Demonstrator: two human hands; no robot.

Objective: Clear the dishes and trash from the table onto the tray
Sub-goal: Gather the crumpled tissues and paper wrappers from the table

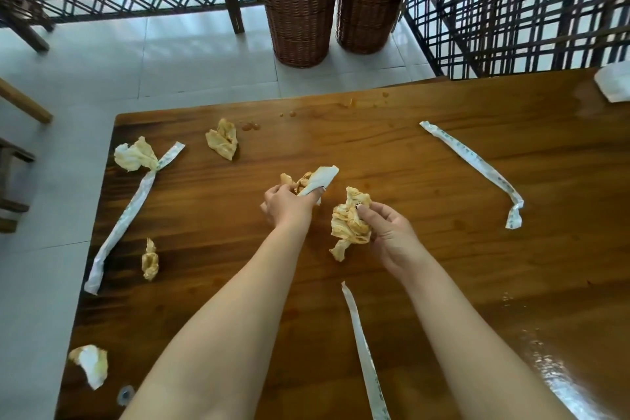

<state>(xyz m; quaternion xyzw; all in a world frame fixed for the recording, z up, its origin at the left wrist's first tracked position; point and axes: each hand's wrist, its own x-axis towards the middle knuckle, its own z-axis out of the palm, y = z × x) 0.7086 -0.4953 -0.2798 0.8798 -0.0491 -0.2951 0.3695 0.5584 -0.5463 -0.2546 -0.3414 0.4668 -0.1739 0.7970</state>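
A crumpled, orange-stained napkin (349, 225) is gripped in the right hand (388, 235), the fingers curled round it, over the middle of the wooden table (409, 153). Just beside it, a smaller stained wad (296, 181) and a flattened white paper scrap (324, 177) are pinched together in the left hand (286, 206).

More soiled paper is scattered on the glossy boards: a folded tissue (223, 140) near the far edge, a spread tissue (134, 155) at the far left corner, a twisted tissue (150, 259) by the left edge and a pale tissue (90, 363) toward the near left corner.

Long paper wrappers are laid flat. The left sleeve (126, 218) is seen along the left edge, touching the spread tissue. The right sleeve (477, 164) is angled toward the right edge, and the near sleeve (364, 351) is at the near edge between the forearms. Their faint green print cannot be read. Orange drips (250, 126) are spotted near the far edge.
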